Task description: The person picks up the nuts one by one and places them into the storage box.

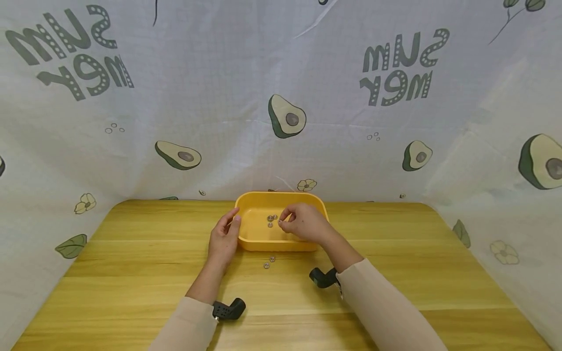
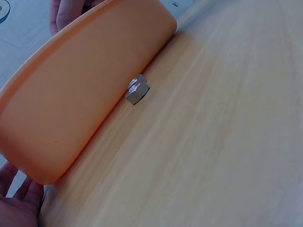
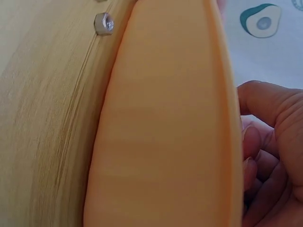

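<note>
In the head view a yellow plastic box (image 1: 277, 246) stands at the far side of the table. My left hand (image 1: 223, 241) rests against its left end, fingers and thumb touching the wall near the rim. My right hand (image 1: 307, 224) is inside the box, above its floor, thumb and forefinger pinching a small shiny nut (image 1: 280, 222). Three metal nuts (image 1: 270, 224) lie on the box floor. In front of the box, two more hex nuts (image 1: 266, 265) sit on the wood. The right wrist view hides my right fingertips behind the box wall (image 3: 161, 118).
The wooden table (image 1: 131, 273) ends just behind the box, where a white printed cloth (image 1: 228, 97) hangs. Black wrist cameras (image 1: 230, 310) stick out from both wrists above the tabletop. In the left wrist view the loose nuts (image 2: 138, 91) appear close to the front wall.
</note>
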Action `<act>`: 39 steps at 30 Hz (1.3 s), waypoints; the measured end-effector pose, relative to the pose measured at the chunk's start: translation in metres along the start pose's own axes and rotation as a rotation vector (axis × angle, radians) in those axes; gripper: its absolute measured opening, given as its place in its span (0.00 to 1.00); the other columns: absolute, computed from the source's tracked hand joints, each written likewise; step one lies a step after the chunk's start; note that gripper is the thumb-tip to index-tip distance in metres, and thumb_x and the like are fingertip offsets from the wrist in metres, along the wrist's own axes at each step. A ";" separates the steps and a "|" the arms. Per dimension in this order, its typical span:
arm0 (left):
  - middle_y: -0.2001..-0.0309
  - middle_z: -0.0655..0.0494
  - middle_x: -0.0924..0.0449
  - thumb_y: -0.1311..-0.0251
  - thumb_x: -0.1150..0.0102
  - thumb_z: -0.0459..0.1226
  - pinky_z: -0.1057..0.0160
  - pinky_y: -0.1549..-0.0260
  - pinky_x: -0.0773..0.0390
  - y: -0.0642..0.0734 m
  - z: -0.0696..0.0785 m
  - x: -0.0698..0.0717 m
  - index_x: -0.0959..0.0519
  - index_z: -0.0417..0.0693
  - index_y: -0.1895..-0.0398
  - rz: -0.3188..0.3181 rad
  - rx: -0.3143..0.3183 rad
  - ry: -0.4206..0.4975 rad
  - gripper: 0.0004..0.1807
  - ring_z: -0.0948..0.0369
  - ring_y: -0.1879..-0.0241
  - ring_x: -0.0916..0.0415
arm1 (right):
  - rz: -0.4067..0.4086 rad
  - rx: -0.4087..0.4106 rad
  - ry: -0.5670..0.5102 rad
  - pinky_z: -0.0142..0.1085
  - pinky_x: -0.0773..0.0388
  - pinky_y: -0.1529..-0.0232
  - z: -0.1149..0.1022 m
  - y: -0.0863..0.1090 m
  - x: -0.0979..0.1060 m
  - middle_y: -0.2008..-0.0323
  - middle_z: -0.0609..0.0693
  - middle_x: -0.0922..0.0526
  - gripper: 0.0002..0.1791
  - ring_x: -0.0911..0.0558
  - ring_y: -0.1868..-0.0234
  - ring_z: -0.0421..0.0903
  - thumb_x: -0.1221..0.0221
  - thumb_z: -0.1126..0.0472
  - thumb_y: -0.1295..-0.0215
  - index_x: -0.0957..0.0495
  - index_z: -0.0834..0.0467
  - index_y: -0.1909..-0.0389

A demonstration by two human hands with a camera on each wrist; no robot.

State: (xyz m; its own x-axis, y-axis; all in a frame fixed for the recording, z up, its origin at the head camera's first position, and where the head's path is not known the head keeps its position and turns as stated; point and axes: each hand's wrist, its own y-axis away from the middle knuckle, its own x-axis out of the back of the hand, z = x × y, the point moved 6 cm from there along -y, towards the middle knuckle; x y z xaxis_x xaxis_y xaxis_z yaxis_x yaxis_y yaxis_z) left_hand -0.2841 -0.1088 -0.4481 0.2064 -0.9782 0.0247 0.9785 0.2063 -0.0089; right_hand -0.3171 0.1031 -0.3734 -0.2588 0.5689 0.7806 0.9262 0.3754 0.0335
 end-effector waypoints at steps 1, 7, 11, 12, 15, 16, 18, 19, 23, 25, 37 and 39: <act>0.26 0.47 0.33 0.22 0.49 0.48 0.47 0.28 0.31 0.000 0.000 0.000 0.28 0.53 0.28 0.002 0.000 0.000 0.24 0.48 0.29 0.31 | -0.004 -0.002 0.002 0.32 0.32 0.78 0.001 -0.003 -0.001 0.76 0.49 0.15 0.04 0.28 0.80 0.42 0.33 0.57 0.35 0.15 0.53 0.66; 0.27 0.48 0.31 0.23 0.48 0.46 0.47 0.30 0.29 -0.002 -0.002 0.000 0.27 0.53 0.29 0.013 -0.004 0.008 0.23 0.49 0.30 0.30 | -0.036 -0.021 -0.030 0.31 0.33 0.78 0.005 -0.016 -0.010 0.76 0.46 0.17 0.04 0.28 0.79 0.42 0.33 0.58 0.35 0.16 0.54 0.66; 0.27 0.48 0.31 0.23 0.48 0.46 0.47 0.30 0.29 -0.002 -0.002 0.000 0.26 0.53 0.29 0.018 -0.005 0.010 0.23 0.49 0.30 0.30 | -0.053 -0.033 -0.081 0.30 0.34 0.78 0.007 -0.022 -0.016 0.76 0.46 0.16 0.03 0.29 0.79 0.41 0.33 0.60 0.35 0.16 0.55 0.66; 0.27 0.48 0.31 0.23 0.48 0.46 0.47 0.30 0.29 -0.002 -0.002 0.000 0.26 0.53 0.29 0.019 -0.005 0.011 0.23 0.49 0.30 0.30 | -0.055 -0.038 -0.088 0.30 0.35 0.78 0.008 -0.023 -0.018 0.76 0.46 0.16 0.03 0.30 0.79 0.41 0.33 0.60 0.35 0.16 0.55 0.66; 0.27 0.48 0.30 0.23 0.48 0.46 0.48 0.30 0.29 -0.003 -0.002 0.000 0.26 0.53 0.29 0.020 -0.004 0.011 0.23 0.49 0.30 0.30 | -0.058 -0.061 -0.103 0.30 0.34 0.77 0.010 -0.024 -0.021 0.76 0.47 0.17 0.03 0.29 0.79 0.41 0.33 0.60 0.35 0.15 0.55 0.66; 0.27 0.48 0.30 0.23 0.48 0.46 0.48 0.30 0.29 -0.003 -0.002 0.000 0.26 0.53 0.30 0.021 -0.005 0.011 0.23 0.49 0.30 0.29 | -0.058 -0.068 -0.104 0.30 0.33 0.77 0.011 -0.024 -0.022 0.76 0.47 0.17 0.03 0.29 0.79 0.41 0.33 0.60 0.35 0.16 0.55 0.66; 0.27 0.48 0.30 0.23 0.48 0.47 0.47 0.30 0.29 -0.003 -0.001 -0.001 0.26 0.53 0.29 0.019 -0.009 0.008 0.23 0.49 0.30 0.30 | -0.057 -0.083 -0.107 0.30 0.32 0.77 0.011 -0.024 -0.023 0.76 0.48 0.17 0.03 0.29 0.80 0.41 0.32 0.59 0.36 0.16 0.54 0.66; 0.27 0.48 0.30 0.23 0.48 0.47 0.47 0.30 0.29 -0.003 -0.001 -0.001 0.26 0.53 0.29 0.018 -0.008 0.007 0.23 0.49 0.30 0.30 | -0.057 -0.087 -0.110 0.30 0.31 0.77 0.012 -0.025 -0.024 0.76 0.48 0.17 0.04 0.28 0.80 0.41 0.32 0.59 0.36 0.16 0.54 0.66; 0.27 0.48 0.31 0.23 0.49 0.48 0.47 0.30 0.29 -0.002 0.000 -0.002 0.26 0.53 0.29 0.015 -0.011 0.001 0.24 0.49 0.30 0.30 | -0.056 -0.092 -0.108 0.30 0.30 0.78 0.013 -0.025 -0.026 0.75 0.48 0.15 0.04 0.27 0.80 0.41 0.32 0.59 0.35 0.16 0.55 0.65; 0.27 0.48 0.31 0.23 0.49 0.48 0.47 0.30 0.29 -0.002 0.000 -0.002 0.27 0.52 0.29 0.013 -0.009 0.002 0.24 0.49 0.30 0.30 | -0.054 -0.095 -0.100 0.30 0.30 0.77 0.014 -0.025 -0.026 0.75 0.48 0.14 0.04 0.27 0.80 0.41 0.32 0.58 0.35 0.16 0.55 0.64; 0.26 0.48 0.32 0.23 0.49 0.47 0.47 0.29 0.30 -0.002 -0.001 0.000 0.27 0.52 0.29 0.014 -0.006 -0.002 0.24 0.49 0.29 0.31 | -0.046 -0.089 -0.154 0.30 0.32 0.80 0.008 -0.023 -0.020 0.71 0.53 0.13 0.04 0.27 0.80 0.42 0.33 0.58 0.34 0.16 0.54 0.62; 0.26 0.49 0.31 0.23 0.48 0.47 0.47 0.29 0.30 -0.002 -0.002 0.000 0.26 0.53 0.29 0.015 -0.004 -0.002 0.24 0.49 0.29 0.31 | -0.040 -0.083 -0.160 0.30 0.33 0.79 0.006 -0.021 -0.019 0.72 0.52 0.13 0.04 0.27 0.79 0.42 0.32 0.58 0.34 0.16 0.54 0.62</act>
State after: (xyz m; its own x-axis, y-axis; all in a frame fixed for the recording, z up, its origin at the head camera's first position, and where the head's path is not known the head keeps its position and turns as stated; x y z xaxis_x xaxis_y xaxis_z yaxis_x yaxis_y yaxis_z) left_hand -0.2860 -0.1094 -0.4501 0.2210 -0.9749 0.0264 0.9752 0.2207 -0.0136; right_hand -0.3333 0.0892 -0.3926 -0.3296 0.6666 0.6686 0.9323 0.3417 0.1189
